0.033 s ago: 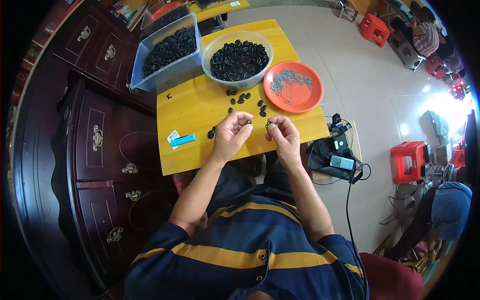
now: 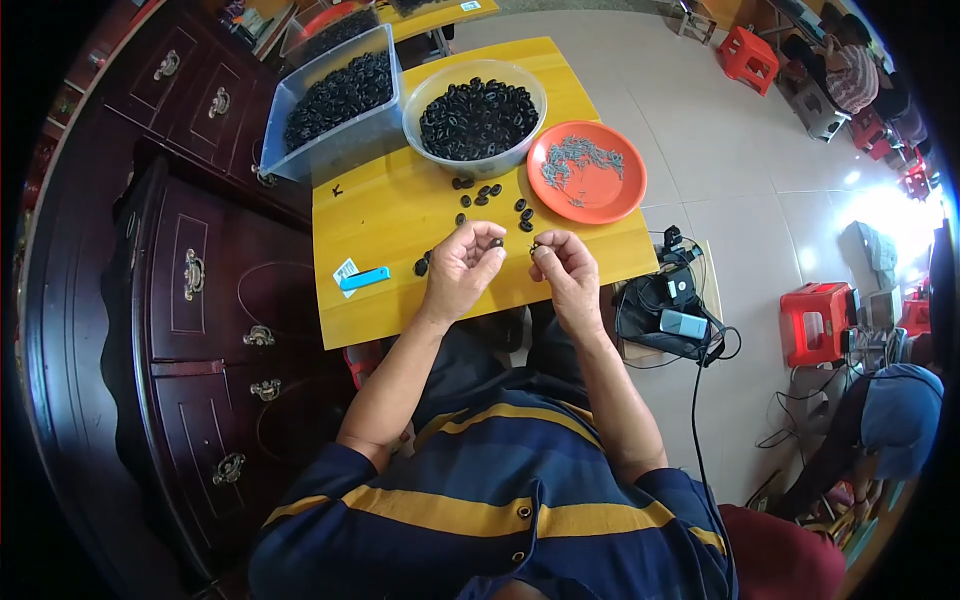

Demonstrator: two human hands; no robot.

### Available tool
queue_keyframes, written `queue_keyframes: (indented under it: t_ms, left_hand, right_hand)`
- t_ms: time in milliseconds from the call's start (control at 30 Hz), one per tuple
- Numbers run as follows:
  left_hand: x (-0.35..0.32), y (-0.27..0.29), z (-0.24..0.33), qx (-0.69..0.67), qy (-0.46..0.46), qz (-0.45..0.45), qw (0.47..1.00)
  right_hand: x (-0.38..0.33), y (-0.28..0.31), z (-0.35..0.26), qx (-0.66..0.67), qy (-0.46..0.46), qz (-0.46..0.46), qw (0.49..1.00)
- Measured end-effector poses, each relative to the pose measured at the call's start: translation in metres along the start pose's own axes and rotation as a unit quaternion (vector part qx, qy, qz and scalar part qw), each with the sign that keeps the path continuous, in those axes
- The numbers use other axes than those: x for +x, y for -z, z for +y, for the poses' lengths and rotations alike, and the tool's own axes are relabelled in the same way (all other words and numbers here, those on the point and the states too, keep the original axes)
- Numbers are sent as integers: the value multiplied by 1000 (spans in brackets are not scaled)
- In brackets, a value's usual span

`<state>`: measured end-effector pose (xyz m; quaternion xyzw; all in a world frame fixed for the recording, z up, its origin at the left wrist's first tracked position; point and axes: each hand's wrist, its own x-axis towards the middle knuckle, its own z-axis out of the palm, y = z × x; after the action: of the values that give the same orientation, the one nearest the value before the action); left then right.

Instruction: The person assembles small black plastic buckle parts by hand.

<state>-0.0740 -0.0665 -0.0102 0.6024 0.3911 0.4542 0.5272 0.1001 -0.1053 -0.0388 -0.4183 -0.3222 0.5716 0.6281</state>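
Over the near edge of the yellow table (image 2: 380, 225), my left hand (image 2: 462, 270) pinches a small black oval piece (image 2: 497, 243) between thumb and fingertips. A short gap to its right, my right hand (image 2: 566, 278) is closed at the fingertips on a tiny dark piece (image 2: 536, 246), too small to name. Just beyond my hands lie several loose black oval pieces (image 2: 483, 199). More black pieces (image 2: 422, 266) rest beside my left hand. A clear round bowl (image 2: 409, 125) heaped with such pieces stands farther back. Right of it, an orange plate (image 2: 620, 198) holds small grey slender bits.
A clear bin (image 2: 330, 160) full of black pieces stands at the back left. A blue bar-shaped object (image 2: 366, 279) lies on the table's left. Dark drawers (image 2: 190, 250) flank the left side. Cables and a black bag (image 2: 650, 318) sit right, beyond them red stools (image 2: 815, 325) and other people.
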Motion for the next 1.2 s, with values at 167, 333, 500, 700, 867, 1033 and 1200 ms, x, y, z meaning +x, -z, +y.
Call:
queue_keyframes:
  t_ms: [167,333,500,700,867,1033,1200]
  left_hand:
    - [-3,3,4,21,-14,-1,1000]
    - [-5,8,8,77,-44,-18,996]
    - [-5,12,7,91,-59,-24,994]
    - [-6,13,2,33,-38,-9,999]
    - [-6,18,-6,-64,8,47,997]
    - [-4,20,-14,-56,11,37,998]
    - [-2,23,-16,-53,29,38,997]
  right_hand:
    - [-5,-8,-4,-6,-8,-25,1000]
    - [-6,-17,-7,-15,-11,-30,999]
    - [-7,-19,-5,-34,-11,-34,999]
    - [-5,-17,-1,-10,-15,-16,1000]
    - [-1,-6,5,-10,-17,-3,1000]
    - [0,-1,8,8,-16,15,1000]
    - [-1,-3,8,0,-22,17,1000]
